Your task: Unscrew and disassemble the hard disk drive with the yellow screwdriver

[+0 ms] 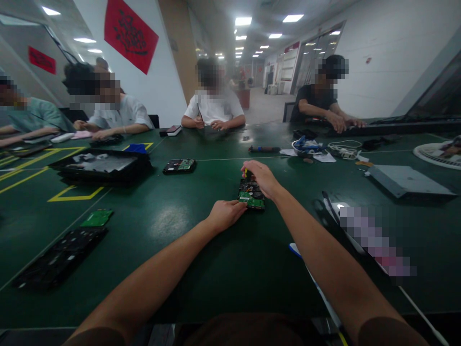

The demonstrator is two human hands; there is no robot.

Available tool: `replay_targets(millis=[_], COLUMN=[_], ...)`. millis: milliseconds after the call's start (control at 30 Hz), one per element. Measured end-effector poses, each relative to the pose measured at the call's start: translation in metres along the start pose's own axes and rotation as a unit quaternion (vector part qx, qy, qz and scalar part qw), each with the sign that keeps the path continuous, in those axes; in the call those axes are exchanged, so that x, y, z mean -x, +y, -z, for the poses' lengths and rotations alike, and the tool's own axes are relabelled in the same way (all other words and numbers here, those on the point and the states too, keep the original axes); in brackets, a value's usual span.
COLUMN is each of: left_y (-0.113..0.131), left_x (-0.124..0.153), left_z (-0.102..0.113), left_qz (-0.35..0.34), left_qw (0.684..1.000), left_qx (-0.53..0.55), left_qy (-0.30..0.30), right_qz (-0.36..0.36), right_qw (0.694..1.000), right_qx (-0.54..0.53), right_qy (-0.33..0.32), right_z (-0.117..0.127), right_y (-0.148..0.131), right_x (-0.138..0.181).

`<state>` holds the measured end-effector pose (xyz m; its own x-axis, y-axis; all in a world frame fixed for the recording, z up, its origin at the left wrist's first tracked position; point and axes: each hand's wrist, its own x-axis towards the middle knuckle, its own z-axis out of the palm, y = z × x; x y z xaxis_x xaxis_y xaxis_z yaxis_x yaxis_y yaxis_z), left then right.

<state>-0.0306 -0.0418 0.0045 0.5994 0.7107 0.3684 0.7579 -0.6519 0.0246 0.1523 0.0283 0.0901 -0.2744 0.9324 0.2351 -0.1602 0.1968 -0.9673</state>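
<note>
A hard drive (251, 194) with a green circuit board facing up lies on the dark green table (187, 250) in front of me. My left hand (225, 214) rests at its near left corner, fingers curled against the edge of the drive. My right hand (262, 178) is over the far end of the drive, closed round a small tool with a yellow handle (246, 171) held upright on the board.
Another hard drive (179, 166) lies further left, beside a black tray (101, 166). A loose green board (96, 218) and a black panel (61, 257) lie near left. A grey metal cover (406, 180), cables and a bowl (304, 146) sit right. Several people sit around the table.
</note>
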Motion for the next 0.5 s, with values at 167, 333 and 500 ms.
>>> replay_targets(millis=[167,333,500], left_y=[0.0013,0.0013,0.0016], left_x=[0.0003,0.0008,0.0005], left_z=[0.0010,0.0003,0.0010], left_qz=[0.002,0.002,0.005], left_qw=[1.000,1.000,1.000], left_qx=[0.001,0.002,-0.001], left_qy=[0.002,0.004,0.001], right_qz=[-0.008,0.000,0.013], right_qw=[1.000,1.000,0.999], right_qx=[-0.014,-0.012,0.014], right_qy=[-0.006,-0.012,0.031], right_z=[-0.0004,0.0004,-0.0002], right_y=[-0.0007,-0.0014,0.0007], right_x=[0.0008,0.0003,-0.0007])
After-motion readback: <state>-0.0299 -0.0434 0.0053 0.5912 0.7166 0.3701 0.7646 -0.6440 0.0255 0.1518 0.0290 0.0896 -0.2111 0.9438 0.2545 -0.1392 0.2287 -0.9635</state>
